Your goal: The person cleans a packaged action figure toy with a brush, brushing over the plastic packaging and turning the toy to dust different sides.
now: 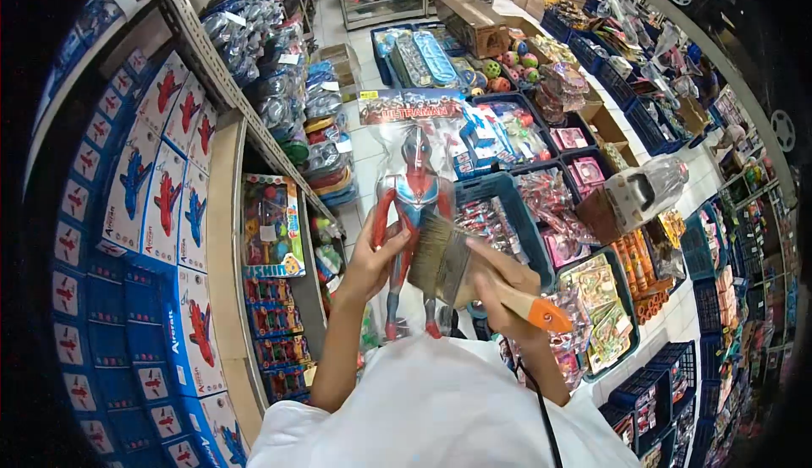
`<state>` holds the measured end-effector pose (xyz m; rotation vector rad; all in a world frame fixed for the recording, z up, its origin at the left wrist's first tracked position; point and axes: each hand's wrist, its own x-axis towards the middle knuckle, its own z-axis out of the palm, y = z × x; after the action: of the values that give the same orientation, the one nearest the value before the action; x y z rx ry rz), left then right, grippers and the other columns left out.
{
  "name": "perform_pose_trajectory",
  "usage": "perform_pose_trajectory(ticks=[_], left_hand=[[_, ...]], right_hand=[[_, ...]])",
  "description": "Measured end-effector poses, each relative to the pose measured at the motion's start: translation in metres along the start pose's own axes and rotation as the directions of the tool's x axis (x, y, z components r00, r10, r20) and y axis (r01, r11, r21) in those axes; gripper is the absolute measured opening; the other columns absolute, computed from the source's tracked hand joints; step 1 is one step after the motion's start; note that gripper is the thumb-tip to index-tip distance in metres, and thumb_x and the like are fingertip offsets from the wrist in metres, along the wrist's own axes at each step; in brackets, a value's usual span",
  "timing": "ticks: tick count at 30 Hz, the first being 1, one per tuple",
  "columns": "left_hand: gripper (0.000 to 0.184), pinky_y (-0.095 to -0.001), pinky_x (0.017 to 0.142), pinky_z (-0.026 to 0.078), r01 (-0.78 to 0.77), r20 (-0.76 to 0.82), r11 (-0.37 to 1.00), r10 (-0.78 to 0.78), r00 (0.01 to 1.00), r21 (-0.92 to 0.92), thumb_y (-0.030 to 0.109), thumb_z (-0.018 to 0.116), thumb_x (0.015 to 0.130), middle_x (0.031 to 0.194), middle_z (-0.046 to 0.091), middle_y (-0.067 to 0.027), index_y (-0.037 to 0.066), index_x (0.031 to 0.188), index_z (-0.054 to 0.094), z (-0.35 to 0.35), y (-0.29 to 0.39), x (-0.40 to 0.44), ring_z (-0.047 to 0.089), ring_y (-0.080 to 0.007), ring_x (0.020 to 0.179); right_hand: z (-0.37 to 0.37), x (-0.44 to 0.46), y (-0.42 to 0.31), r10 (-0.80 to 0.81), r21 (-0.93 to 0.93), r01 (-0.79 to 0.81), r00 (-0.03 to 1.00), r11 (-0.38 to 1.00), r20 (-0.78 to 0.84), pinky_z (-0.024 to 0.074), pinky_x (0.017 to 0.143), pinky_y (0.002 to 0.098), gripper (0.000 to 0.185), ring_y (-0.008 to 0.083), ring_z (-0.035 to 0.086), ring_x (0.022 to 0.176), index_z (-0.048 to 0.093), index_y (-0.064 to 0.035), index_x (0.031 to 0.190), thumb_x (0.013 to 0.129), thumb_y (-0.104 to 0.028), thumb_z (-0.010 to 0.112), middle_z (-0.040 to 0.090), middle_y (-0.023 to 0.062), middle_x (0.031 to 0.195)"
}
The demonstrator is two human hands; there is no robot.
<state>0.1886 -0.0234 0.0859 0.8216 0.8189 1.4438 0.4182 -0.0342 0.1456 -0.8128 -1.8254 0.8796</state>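
Note:
In front of my chest is an Ultraman toy figure [413, 193], red, silver and blue, inside a clear plastic bag with a printed header card [410, 109]. My left hand [376, 257] grips the bag's left side, thumb across the front near the figure's waist. A wide paintbrush [499, 280] with a pale wooden handle and orange tip is in my right hand [501, 286], fingers wrapped around it. Its dark bristles lie over the right side of the figure's body and hide part of it. Whether the bristles press on the plastic I cannot tell.
Boxed toy planes [199, 324] fill the shelf on my left, beside a boxed toy set [273, 224]. Bagged toys [254, 37] are stacked further up. Blue crates [541, 269] of packaged toys line the floor to my right, with a cardboard box [469, 21] beyond.

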Motion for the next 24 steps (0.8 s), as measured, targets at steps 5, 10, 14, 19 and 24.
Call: perform_pose_trajectory(ticks=[5,10,14,19,24], left_hand=[[0.066,-0.0318,0.105,0.040,-0.039,-0.022,0.989,0.042,0.999,0.143,0.009,0.066,0.091,0.136,0.050,-0.0097,0.004,0.148,0.033,-0.006,-0.004,-0.002,0.050,-0.0177,0.124],[0.066,-0.0325,0.102,0.042,-0.012,0.020,0.970,0.008,1.000,0.242,0.011,0.067,0.091,0.134,0.051,-0.0099,0.003,0.148,0.033,-0.009,0.008,-0.010,0.052,-0.0177,0.120],[0.068,-0.0325,0.101,0.043,0.017,0.045,0.926,-0.036,0.998,0.378,0.011,0.068,0.091,0.128,0.055,-0.0099,0.000,0.148,0.031,-0.012,0.016,-0.017,0.055,-0.0168,0.116],[0.077,-0.0319,0.100,0.044,-0.034,0.036,0.902,0.021,0.999,0.431,0.012,0.071,0.089,0.126,0.057,-0.0107,-0.003,0.150,0.026,-0.016,0.021,-0.020,0.056,-0.0169,0.114],[0.080,-0.0310,0.100,0.044,0.017,0.016,0.885,-0.028,0.999,0.465,0.013,0.073,0.088,0.127,0.057,-0.0114,-0.005,0.149,0.026,-0.023,0.025,-0.022,0.055,-0.0165,0.116]], right_hand=[[0.002,0.007,-0.012,-0.043,-0.126,0.074,0.972,0.989,0.230,0.0549,0.067,0.0335,0.044,0.0273,0.070,0.076,0.066,-0.0041,0.117,0.078,-0.019,0.080,0.070,0.0164,0.089],[-0.007,0.008,0.009,-0.029,-0.008,0.033,0.936,0.999,0.351,0.0550,0.063,0.0310,0.023,0.0246,0.070,0.067,0.068,-0.0012,0.102,0.082,-0.011,0.075,0.071,0.0121,0.081],[-0.012,0.019,0.014,-0.101,-0.110,0.092,0.992,0.990,-0.077,0.0552,0.061,0.0294,0.016,0.0239,0.072,0.071,0.069,0.0004,0.098,0.082,-0.001,0.069,0.071,0.0124,0.081],[-0.026,0.021,0.008,-0.284,0.014,0.312,0.845,0.950,0.453,0.0546,0.060,0.0298,0.016,0.0232,0.071,0.069,0.069,-0.0007,0.097,0.082,-0.002,0.070,0.071,0.0135,0.080],[-0.014,0.021,-0.007,-0.006,-0.026,0.007,0.999,1.000,0.040,0.0567,0.066,0.0295,0.014,0.0226,0.073,0.073,0.070,0.0010,0.096,0.083,-0.002,0.067,0.071,0.0119,0.082]])
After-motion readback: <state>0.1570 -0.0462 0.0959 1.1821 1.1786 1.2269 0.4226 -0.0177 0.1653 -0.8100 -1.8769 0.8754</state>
